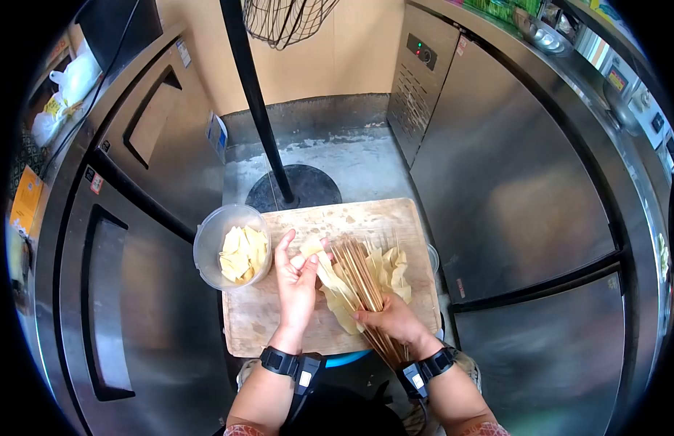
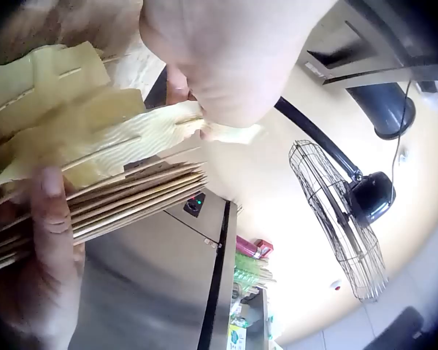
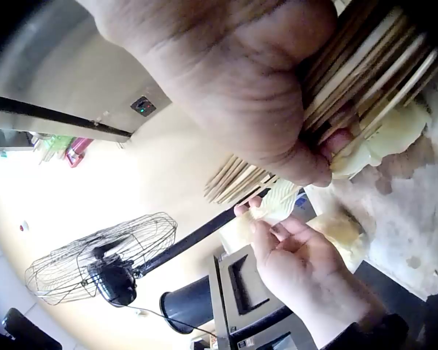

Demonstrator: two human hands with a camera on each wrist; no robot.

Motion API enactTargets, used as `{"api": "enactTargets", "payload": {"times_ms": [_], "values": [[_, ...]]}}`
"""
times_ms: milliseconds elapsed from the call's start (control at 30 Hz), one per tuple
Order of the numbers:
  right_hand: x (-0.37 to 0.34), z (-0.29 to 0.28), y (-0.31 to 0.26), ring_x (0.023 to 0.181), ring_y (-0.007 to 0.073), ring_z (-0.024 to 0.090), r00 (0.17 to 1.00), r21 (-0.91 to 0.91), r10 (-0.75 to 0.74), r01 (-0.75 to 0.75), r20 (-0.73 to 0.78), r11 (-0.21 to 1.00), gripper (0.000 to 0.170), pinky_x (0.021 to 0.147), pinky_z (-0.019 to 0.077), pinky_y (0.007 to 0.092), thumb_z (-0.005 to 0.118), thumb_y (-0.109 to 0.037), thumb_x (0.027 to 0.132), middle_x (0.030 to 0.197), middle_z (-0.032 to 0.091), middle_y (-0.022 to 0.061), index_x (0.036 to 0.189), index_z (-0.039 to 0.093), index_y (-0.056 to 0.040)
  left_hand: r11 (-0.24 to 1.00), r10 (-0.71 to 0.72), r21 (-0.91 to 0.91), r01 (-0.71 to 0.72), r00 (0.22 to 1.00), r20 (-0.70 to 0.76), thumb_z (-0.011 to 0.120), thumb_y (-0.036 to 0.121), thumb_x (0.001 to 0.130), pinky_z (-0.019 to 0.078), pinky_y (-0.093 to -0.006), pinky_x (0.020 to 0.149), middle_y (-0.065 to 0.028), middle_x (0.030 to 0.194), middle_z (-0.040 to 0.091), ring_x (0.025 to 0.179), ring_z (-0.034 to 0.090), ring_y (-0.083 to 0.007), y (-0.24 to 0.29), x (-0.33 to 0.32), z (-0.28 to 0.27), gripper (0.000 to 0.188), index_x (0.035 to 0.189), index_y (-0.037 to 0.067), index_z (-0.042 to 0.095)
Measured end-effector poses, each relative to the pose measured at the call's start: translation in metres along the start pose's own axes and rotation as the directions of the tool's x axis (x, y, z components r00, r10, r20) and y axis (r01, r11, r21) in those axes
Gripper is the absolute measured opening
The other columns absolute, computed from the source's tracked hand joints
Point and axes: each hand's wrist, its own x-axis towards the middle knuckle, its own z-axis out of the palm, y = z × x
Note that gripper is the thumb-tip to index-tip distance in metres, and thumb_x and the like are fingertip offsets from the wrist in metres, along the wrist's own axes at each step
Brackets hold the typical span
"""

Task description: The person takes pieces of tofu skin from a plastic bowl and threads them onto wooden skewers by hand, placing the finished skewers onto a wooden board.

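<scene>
My right hand (image 1: 395, 320) grips a thick bundle of bamboo skewers (image 1: 357, 272), its thumb lying along them. Pale yellow thin food sheets (image 1: 391, 270), threaded on skewers, hang on both sides of the bundle over the wooden cutting board (image 1: 253, 330). Thumb and fingers of my left hand (image 1: 295, 287) pinch the upper end of a ridged pale yellow strip (image 2: 142, 135). A skewer runs through this strip in the left wrist view, and its lower end reaches the right hand. Left of the hands, a clear plastic tub (image 1: 206, 243) holds more pale yellow pieces (image 1: 244, 254).
Steel refrigerator cabinets (image 1: 518, 189) stand on the right, with more steel cabinets (image 1: 152, 291) on the left. Beyond the board, a black fan pole (image 1: 257, 109) rises from a round base (image 1: 308, 185). Part of a blue rim (image 1: 348, 359) shows under the board.
</scene>
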Motion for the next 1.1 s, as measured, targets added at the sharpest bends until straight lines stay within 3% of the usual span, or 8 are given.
{"api": "enactTargets", "payload": {"times_ms": [133, 267, 467, 700, 800, 900, 933, 1100], "values": [[0.000, 0.003, 0.003, 0.069, 0.0062, 0.055, 0.999, 0.013, -0.038, 0.038, -0.031, 0.999, 0.018, 0.063, 0.0449, 0.0204, 0.071, -0.011, 0.079, 0.079, 0.062, -0.0019, 0.093, 0.063, -0.0047, 0.920, 0.114, 0.367, -0.139, 0.989, 0.090, 0.048, -0.002, 0.090, 0.0480, -0.0248, 0.080, -0.0124, 0.110, 0.063, 0.094, 0.061, -0.0142, 0.005, -0.008, 0.003, 0.039, 0.127, 0.004, 0.042], [-0.005, -0.001, -0.005, 0.068, 0.0066, 0.055, 1.000, 0.049, 0.005, -0.004, -0.006, 0.999, 0.016, 0.062, 0.0446, 0.0197, 0.070, -0.010, 0.079, 0.077, 0.062, -0.0011, 0.093, 0.063, -0.0046, 0.913, 0.169, 0.368, -0.174, 0.985, 0.045, 0.053, -0.001, 0.088, 0.0459, -0.0259, 0.088, -0.0120, 0.107, 0.064, 0.101, 0.059, -0.0160, 0.010, -0.009, 0.010, 0.014, 0.099, -0.002, 0.062], [-0.004, 0.000, -0.005, 0.067, 0.0065, 0.055, 0.998, 0.161, -0.070, 0.070, -0.004, 0.984, 0.013, 0.061, 0.0441, 0.0191, 0.069, -0.008, 0.079, 0.076, 0.061, -0.0010, 0.090, 0.062, -0.0047, 0.912, 0.240, 0.346, -0.222, 0.971, -0.009, 0.054, 0.000, 0.088, 0.0481, -0.0264, 0.085, -0.0136, 0.106, 0.064, 0.099, 0.060, -0.0159, -0.004, -0.012, 0.018, 0.013, 0.099, -0.003, 0.061], [-0.004, -0.005, -0.013, 0.072, 0.0070, 0.055, 0.998, 0.160, -0.056, 0.057, -0.015, 0.985, 0.020, 0.066, 0.0454, 0.0208, 0.069, -0.006, 0.079, 0.080, 0.061, -0.0012, 0.096, 0.059, -0.0038, 0.989, 0.092, 0.121, -0.088, 0.995, -0.031, 0.054, 0.002, 0.088, 0.0463, -0.0242, 0.085, -0.0101, 0.103, 0.064, 0.096, 0.059, -0.0133, -0.012, -0.014, 0.027, 0.008, 0.094, -0.002, 0.059], [-0.004, -0.004, -0.012, 0.075, 0.0072, 0.055, 0.998, 0.125, -0.049, 0.045, 0.031, 0.991, 0.022, 0.068, 0.0459, 0.0217, 0.068, -0.005, 0.079, 0.082, 0.060, -0.0016, 0.099, 0.059, -0.0033, 0.919, 0.334, 0.258, -0.297, 0.936, -0.112, 0.054, 0.003, 0.089, 0.0451, -0.0212, 0.077, -0.0063, 0.094, 0.063, 0.088, 0.056, -0.0091, -0.012, -0.001, 0.019, 0.007, 0.094, 0.000, 0.055], [-0.003, -0.001, -0.011, 0.074, 0.0068, 0.054, 0.997, 0.105, -0.054, 0.049, 0.052, 0.993, 0.019, 0.068, 0.0454, 0.0217, 0.068, -0.006, 0.079, 0.081, 0.060, -0.0019, 0.096, 0.060, -0.0036, 0.990, 0.139, -0.002, -0.140, 0.985, -0.102, 0.054, 0.004, 0.090, 0.0423, -0.0189, 0.069, -0.0035, 0.089, 0.061, 0.081, 0.052, -0.0050, -0.015, 0.004, 0.003, 0.007, 0.096, 0.002, 0.052], [-0.003, -0.001, -0.011, 0.073, 0.0067, 0.054, 0.997, 0.098, -0.055, 0.049, 0.056, 0.994, 0.018, 0.067, 0.0453, 0.0217, 0.068, -0.006, 0.079, 0.081, 0.060, -0.0019, 0.095, 0.060, -0.0036, 0.991, 0.137, 0.016, -0.136, 0.983, -0.124, 0.055, 0.004, 0.089, 0.0391, -0.0175, 0.063, -0.0027, 0.087, 0.061, 0.075, 0.050, -0.0030, -0.015, 0.005, 0.004, 0.019, 0.108, 0.003, 0.051], [0.002, -0.004, -0.001, 0.072, 0.0063, 0.053, 0.997, 0.085, -0.048, 0.043, 0.064, 0.995, 0.017, 0.066, 0.0449, 0.0216, 0.068, -0.007, 0.080, 0.079, 0.060, -0.0023, 0.094, 0.061, -0.0034, 1.000, 0.017, 0.020, -0.014, 0.993, -0.119, 0.055, 0.006, 0.090, 0.0427, -0.0179, 0.068, -0.0056, 0.087, 0.064, 0.080, 0.057, -0.0058, -0.005, 0.004, 0.005, 0.025, 0.114, 0.001, 0.053]]}}
